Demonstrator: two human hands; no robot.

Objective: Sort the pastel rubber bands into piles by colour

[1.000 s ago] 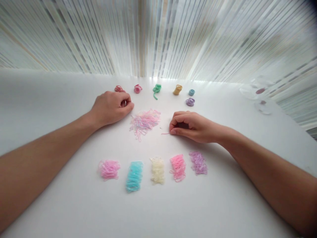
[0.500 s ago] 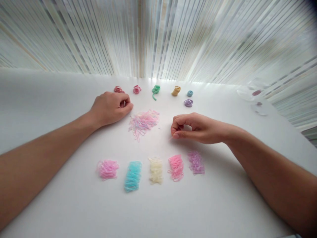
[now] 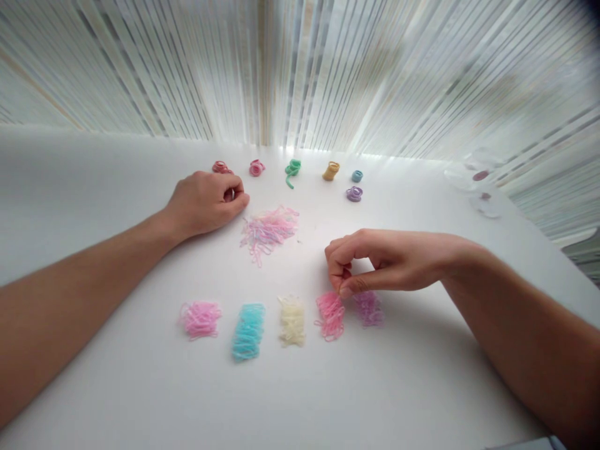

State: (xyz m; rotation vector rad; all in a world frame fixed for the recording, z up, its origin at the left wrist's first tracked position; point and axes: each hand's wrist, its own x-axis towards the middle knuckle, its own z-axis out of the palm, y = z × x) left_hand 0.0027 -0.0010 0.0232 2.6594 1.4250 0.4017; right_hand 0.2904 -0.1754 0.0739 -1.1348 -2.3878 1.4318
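My left hand (image 3: 206, 199) rests on the white table, loosely curled with thumb and index finger together; nothing shows in it. Just right of it lies a loose heap of mixed pastel rubber bands (image 3: 270, 231). My right hand (image 3: 375, 262) pinches a thin, barely visible rubber band at its fingertips, over the upper edge of the bright pink band pile (image 3: 330, 317). Partly beneath its thumb side sits the purple band pile (image 3: 369, 309). In the same row are piles of cream (image 3: 292, 322), turquoise (image 3: 248, 331) and light pink bands (image 3: 201, 319).
Along the back stand coiled red (image 3: 220, 167), pink (image 3: 256, 167), green (image 3: 292, 167), yellow (image 3: 330, 170), blue (image 3: 357, 176) and purple (image 3: 354, 194) pieces. Clear round items (image 3: 485, 205) lie at the far right. A striped curtain (image 3: 281, 69) hangs behind the table (image 3: 281, 400).
My right hand has come nearer to me, from beside the mixed heap to the bright pink pile, still pinching. My left hand stays in place; the view has shifted slightly.
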